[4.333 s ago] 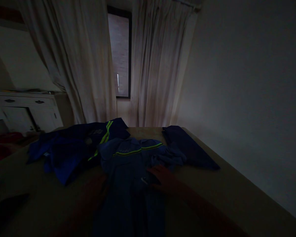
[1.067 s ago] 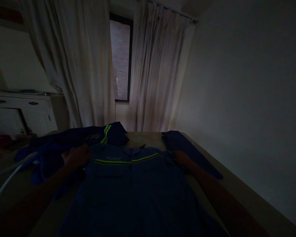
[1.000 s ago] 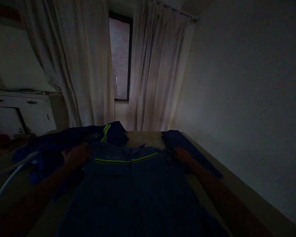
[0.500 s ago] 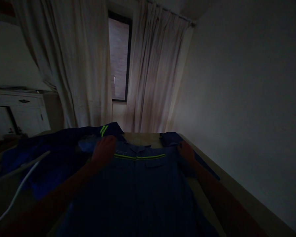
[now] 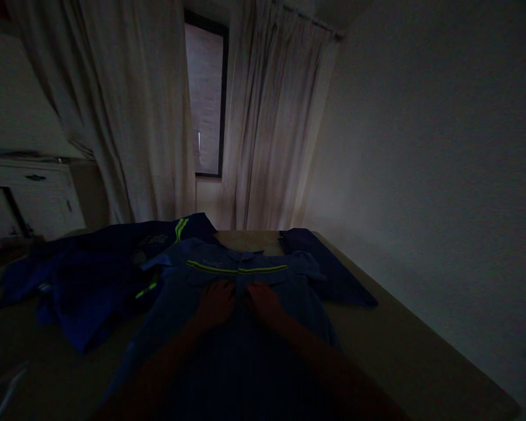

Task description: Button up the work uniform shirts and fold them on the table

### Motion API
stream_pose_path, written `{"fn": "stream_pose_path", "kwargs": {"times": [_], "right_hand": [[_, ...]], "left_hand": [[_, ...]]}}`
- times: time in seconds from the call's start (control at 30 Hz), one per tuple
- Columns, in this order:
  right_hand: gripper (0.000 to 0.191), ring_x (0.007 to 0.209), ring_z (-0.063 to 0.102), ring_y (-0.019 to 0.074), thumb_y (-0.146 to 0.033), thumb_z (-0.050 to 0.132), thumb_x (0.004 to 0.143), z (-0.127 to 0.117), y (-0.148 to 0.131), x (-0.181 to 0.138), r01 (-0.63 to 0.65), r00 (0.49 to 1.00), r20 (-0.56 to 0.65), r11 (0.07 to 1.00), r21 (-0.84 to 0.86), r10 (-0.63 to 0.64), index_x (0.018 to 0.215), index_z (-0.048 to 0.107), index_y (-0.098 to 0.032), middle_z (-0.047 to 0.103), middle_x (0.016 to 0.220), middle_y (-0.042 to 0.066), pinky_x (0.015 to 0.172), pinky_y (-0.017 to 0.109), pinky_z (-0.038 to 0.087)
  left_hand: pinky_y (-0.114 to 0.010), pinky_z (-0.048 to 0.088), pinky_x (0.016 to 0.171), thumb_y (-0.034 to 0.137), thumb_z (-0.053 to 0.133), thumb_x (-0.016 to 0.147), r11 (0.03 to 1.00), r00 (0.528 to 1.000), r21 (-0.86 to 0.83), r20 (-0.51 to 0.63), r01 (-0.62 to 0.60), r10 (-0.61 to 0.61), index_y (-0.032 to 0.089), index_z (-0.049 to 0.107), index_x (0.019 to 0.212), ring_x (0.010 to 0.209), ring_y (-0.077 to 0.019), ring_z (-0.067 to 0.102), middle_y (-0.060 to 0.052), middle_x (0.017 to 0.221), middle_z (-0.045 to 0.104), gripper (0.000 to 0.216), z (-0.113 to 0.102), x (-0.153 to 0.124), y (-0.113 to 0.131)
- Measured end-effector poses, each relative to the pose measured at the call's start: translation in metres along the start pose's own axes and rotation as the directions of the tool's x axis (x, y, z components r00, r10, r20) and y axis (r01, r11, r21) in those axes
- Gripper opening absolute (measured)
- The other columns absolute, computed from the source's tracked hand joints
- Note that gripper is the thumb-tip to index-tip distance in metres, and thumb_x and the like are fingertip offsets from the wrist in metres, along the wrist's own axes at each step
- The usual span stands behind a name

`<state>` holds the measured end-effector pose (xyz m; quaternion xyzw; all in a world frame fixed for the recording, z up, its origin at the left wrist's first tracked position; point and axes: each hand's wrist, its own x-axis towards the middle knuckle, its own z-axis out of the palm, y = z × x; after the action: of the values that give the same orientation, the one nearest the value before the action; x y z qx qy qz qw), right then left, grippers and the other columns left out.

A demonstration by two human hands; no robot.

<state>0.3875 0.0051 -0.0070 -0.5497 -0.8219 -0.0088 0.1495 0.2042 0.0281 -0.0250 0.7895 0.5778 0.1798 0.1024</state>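
A dark blue work shirt [image 5: 245, 351] lies front up on the table, its collar at the far end. A yellow-green stripe crosses its chest above the pocket flaps. My left hand [image 5: 218, 301] rests on the chest just left of the front opening, fingers stretched over the cloth. To the right of that opening, my right hand [image 5: 263, 301] lies on the shirt with its fingers forward. Both hands look open, though the dim light blurs the fingertips. The lower part of the shirt fades into shadow between my forearms.
Crumpled blue garments [image 5: 83, 292] with yellow-green stripes lie to the left. A folded dark blue garment [image 5: 333, 269] sits at the right on the tan tabletop [image 5: 403, 351]. A pale cord [image 5: 9, 386] shows at lower left. Beyond are curtains [image 5: 153, 117] and a white cabinet [image 5: 48, 202].
Both hands have let go of the shirt's shoulders and moved inward and nearer, onto its chest. The shirt's shoulders and short sleeves now lie spread. The pale cord has dropped lower in view.
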Motion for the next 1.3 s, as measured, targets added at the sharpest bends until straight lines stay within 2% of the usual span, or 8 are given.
{"fn": "stream_pose_path", "kwargs": {"times": [0.1,0.2,0.37,0.5,0.8,1.03,1.2,1.3], "right_hand": [[0.020,0.103,0.062,0.0228,-0.022,0.049,0.099,0.016,-0.011,0.000,-0.039,0.999,-0.031,0.999,0.001,0.039,0.104,0.068,-0.019,0.068,0.107,0.009,0.088,0.031,0.048],[0.022,0.103,0.062,0.0231,-0.022,0.046,0.101,0.021,-0.012,0.001,-0.024,0.999,-0.044,1.000,0.009,0.024,0.104,0.068,-0.019,0.067,0.107,0.009,0.088,0.031,0.048],[0.022,0.098,0.063,0.0228,-0.018,0.046,0.101,0.021,-0.011,0.002,0.011,0.998,-0.057,1.000,-0.028,-0.013,0.107,0.067,-0.017,0.067,0.107,0.009,0.086,0.032,0.048],[0.024,0.095,0.063,0.0216,-0.016,0.043,0.101,0.021,-0.011,0.001,0.050,0.995,-0.079,0.997,-0.064,-0.055,0.105,0.067,-0.019,0.067,0.105,0.008,0.085,0.030,0.048],[0.032,0.093,0.065,0.0185,-0.030,0.037,0.106,0.016,-0.009,-0.003,-0.061,0.987,-0.144,0.997,0.056,0.068,0.101,0.068,-0.021,0.069,0.103,0.006,0.083,0.027,0.048],[0.032,0.087,0.065,0.0195,-0.037,0.044,0.104,0.017,-0.004,-0.001,-0.152,0.969,-0.171,0.978,0.143,0.175,0.092,0.067,-0.020,0.069,0.096,0.007,0.078,0.029,0.047],[0.018,0.093,0.063,0.0192,-0.030,0.050,0.102,0.013,-0.005,-0.004,-0.012,0.950,-0.295,0.956,0.292,0.102,0.095,0.064,-0.020,0.068,0.098,0.006,0.085,0.029,0.046],[0.007,0.092,0.063,0.0185,-0.025,0.056,0.097,0.009,-0.012,-0.021,0.040,0.973,-0.226,0.940,0.340,0.040,0.098,0.062,-0.021,0.067,0.099,0.004,0.084,0.029,0.047]], "left_hand": [[-0.048,0.037,0.107,0.035,0.044,0.096,0.990,0.990,-0.074,-0.066,0.121,-0.126,0.023,0.071,0.111,0.120,-0.0293,0.058,-0.010,0.127,0.067,0.033,0.007,0.007,0.015],[-0.046,0.039,0.104,0.035,0.047,0.096,0.980,0.981,-0.137,-0.113,0.144,-0.160,0.021,0.070,0.107,0.118,-0.0289,0.060,-0.011,0.122,0.069,0.030,0.016,0.009,0.020],[-0.033,0.046,0.093,0.030,0.046,0.098,0.953,0.986,-0.292,-0.113,0.085,-0.123,0.021,0.069,0.107,0.103,-0.0215,0.067,-0.006,0.111,0.074,0.026,0.020,0.009,0.015],[-0.029,0.049,0.089,0.032,0.045,0.098,0.917,0.984,-0.393,-0.117,0.077,-0.132,0.021,0.069,0.104,0.100,-0.0198,0.069,-0.005,0.109,0.075,0.027,0.020,0.011,0.013],[-0.030,0.051,0.095,0.036,0.050,0.095,0.861,0.981,-0.508,-0.179,-0.029,-0.073,0.020,0.072,0.105,0.105,-0.0207,0.069,-0.005,0.110,0.077,0.029,0.015,0.010,0.015],[-0.031,0.051,0.095,0.030,0.040,0.098,0.888,0.984,-0.454,-0.177,-0.080,-0.002,0.019,0.071,0.110,0.105,-0.0203,0.069,-0.006,0.113,0.076,0.035,0.022,0.014,0.009],[-0.037,0.047,0.099,0.025,0.047,0.096,0.942,0.984,-0.294,-0.127,-0.160,0.127,0.021,0.072,0.107,0.108,-0.0241,0.067,-0.009,0.113,0.074,0.028,0.025,0.007,0.007],[-0.038,0.042,0.104,0.025,0.049,0.096,0.954,0.975,-0.209,-0.100,-0.216,0.199,0.025,0.072,0.110,0.118,-0.0236,0.062,-0.007,0.124,0.071,0.027,0.025,0.004,0.006]]}}
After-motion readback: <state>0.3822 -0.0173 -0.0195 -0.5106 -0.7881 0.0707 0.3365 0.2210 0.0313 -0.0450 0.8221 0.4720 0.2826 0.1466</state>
